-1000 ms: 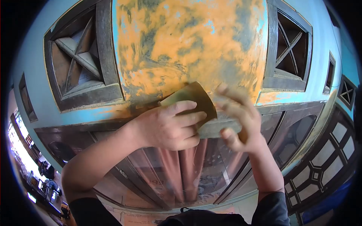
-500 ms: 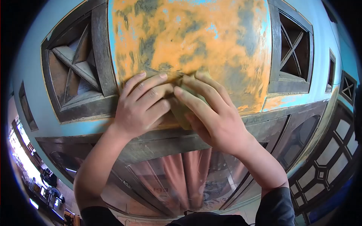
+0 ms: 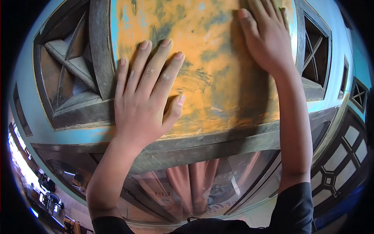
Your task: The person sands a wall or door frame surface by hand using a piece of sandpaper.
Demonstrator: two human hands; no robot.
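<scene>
A wall panel (image 3: 218, 89), patchy orange with grey and light-blue spots, fills the upper middle of the head view. My left hand (image 3: 142, 93) lies open on its lower left part, fingers spread and pointing up, palm against the surface. Higher up near the panel's right edge, my right hand (image 3: 269, 39) presses against it with the fingers close together; the fingertips reach the top of the view. A sliver of olive-coloured sandpaper (image 3: 281, 3) shows by those fingers, the rest being hidden under the hand.
Dark wooden frames with crossed slats flank the panel, a left vent (image 3: 70, 66) and a right vent (image 3: 313, 52). A wooden ledge (image 3: 210, 146) runs below, above glass with a pinkish curtain (image 3: 198, 183) behind it. A patterned door (image 3: 339, 167) stands far right.
The hands were together at the panel's lower middle, with the sandpaper between them. My right hand has moved up and right. My left hand has flattened and spread, slightly higher.
</scene>
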